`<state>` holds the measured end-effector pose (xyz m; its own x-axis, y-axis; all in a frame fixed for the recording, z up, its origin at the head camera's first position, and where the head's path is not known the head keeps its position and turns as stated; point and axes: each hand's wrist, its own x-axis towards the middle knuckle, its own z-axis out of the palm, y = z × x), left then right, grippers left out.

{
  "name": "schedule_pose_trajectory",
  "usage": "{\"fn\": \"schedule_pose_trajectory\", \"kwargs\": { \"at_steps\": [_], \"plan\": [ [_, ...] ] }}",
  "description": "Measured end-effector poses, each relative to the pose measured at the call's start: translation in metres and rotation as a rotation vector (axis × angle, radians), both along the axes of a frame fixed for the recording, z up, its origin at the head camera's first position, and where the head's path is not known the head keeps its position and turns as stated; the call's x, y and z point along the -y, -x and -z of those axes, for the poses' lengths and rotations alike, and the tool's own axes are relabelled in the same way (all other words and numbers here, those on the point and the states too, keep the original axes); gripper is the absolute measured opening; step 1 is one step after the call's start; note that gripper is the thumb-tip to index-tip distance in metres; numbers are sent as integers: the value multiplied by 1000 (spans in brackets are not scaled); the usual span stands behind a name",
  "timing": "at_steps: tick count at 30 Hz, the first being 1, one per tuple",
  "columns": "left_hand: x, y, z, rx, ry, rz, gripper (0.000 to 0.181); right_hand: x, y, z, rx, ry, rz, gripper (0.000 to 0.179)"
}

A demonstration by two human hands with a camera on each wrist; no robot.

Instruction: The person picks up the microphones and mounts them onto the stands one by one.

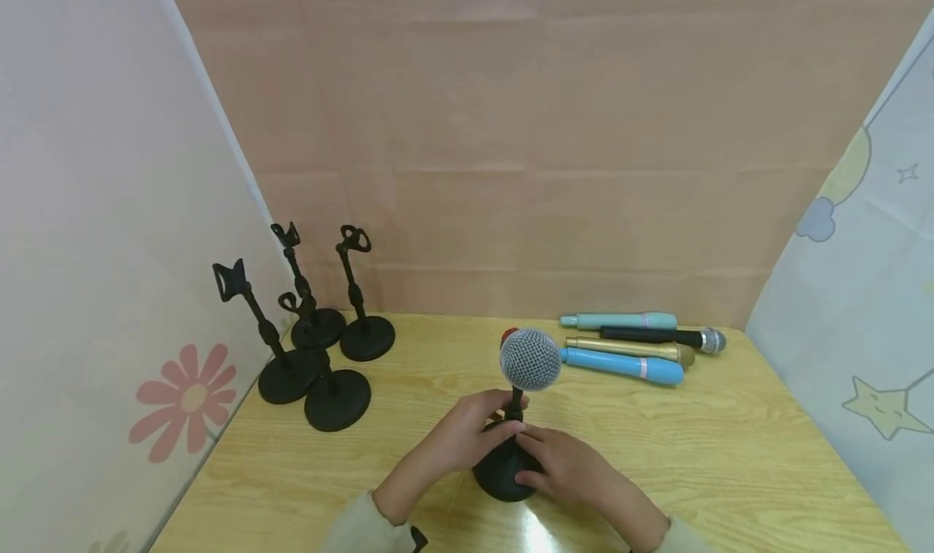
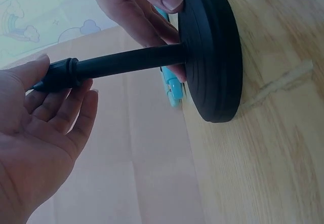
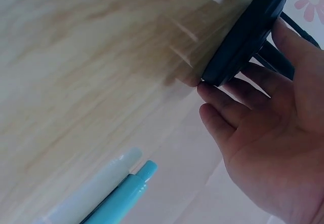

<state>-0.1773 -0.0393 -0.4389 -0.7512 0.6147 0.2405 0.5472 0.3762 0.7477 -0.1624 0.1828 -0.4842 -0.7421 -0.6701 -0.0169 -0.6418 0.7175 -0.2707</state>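
Observation:
A black desk microphone stand point(image 1: 503, 473) with a round base is between my two hands, near the front of the table. Above it shows the silver mesh head of a microphone point(image 1: 530, 360), its handle hidden behind the head. My left hand point(image 1: 474, 427) grips the collar on the stand's upright; in the left wrist view, thumb and fingers point(image 2: 83, 117) close around that collar. Down at the round base point(image 3: 243, 41), my right hand point(image 1: 572, 464) holds the edge, thumb on its upper face and fingertips at its rim.
Several black microphone stands point(image 1: 338, 400) stand grouped at the table's left. At the back right lie more microphones: a pale teal one point(image 1: 620, 320), a black one point(image 1: 649, 335), a gold one point(image 1: 627, 349) and a blue one point(image 1: 623, 364). A red piece point(image 1: 508, 334) peeks out behind the mesh head.

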Motion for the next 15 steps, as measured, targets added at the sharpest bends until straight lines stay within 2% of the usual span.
{"fn": "schedule_pose_trajectory", "kwargs": {
  "at_steps": [8,15],
  "plan": [
    [-4,-1,0,32,2,-46,24,1,-1,1,-13,9,4,59],
    [-6,-4,3,-28,0,-97,27,1,-1,1,2,10,26,60]
  ]
}}
